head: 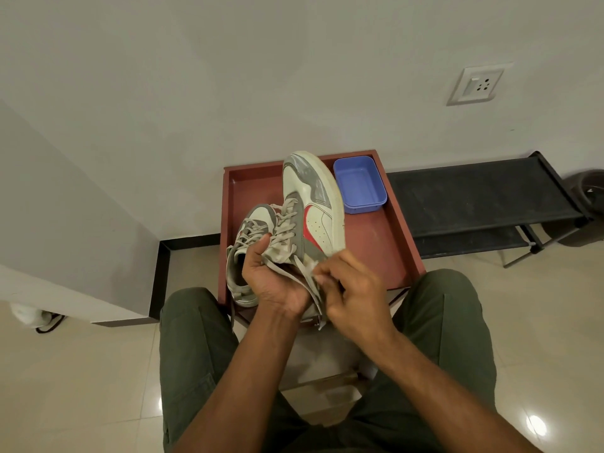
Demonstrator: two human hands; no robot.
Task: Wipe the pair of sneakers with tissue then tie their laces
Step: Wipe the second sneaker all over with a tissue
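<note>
Both hands work mid-frame: left hand (pixel 271 282) grips raised sneaker (pixel 310 207); right hand (pixel 353 295) pinches tissue (pixel 312 264) against its heel; laces (pixel 284 223) untied, wiping unfinished.

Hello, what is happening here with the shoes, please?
A seated person is cleaning a pair of sneakers over a red-brown tray. The left hand holds one sneaker up by its heel end, toe pointing away. The right hand presses a small white tissue against its side. The other sneaker lies on the tray, laces loose. A blue tub stands at the far corner.
</note>
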